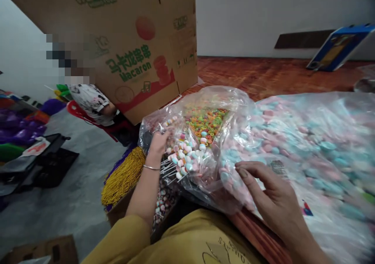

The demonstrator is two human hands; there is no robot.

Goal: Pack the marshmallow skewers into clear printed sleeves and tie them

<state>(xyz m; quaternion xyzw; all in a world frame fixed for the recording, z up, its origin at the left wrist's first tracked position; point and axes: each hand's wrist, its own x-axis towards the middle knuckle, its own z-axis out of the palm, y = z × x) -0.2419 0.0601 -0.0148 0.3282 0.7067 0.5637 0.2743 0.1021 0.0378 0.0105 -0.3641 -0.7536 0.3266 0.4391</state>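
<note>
My left hand (159, 143), with a bracelet on the wrist, reaches into a clear plastic bag. Its fingers are closed at the end of a candy skewer (171, 121) strung with pale round sweets; the fingertips are partly hidden. Just right of that wrist lies a bundle of similar skewers (183, 156), their white sticks pointing toward me. My right hand (272, 195) hovers over the near edge of a large clear bag of pink and blue candies (269, 139). Thumb and index finger are pinched together; whatever is between them does not show.
Colourful ring-shaped pieces (205, 119) lie in the open bag. A tall cardboard box (164, 29) stands behind. Gold bead strings (124, 178) and a box of small beads (164, 205) sit below left. A seated person (90, 102) is at left; a blue-framed object (341, 47) stands far right.
</note>
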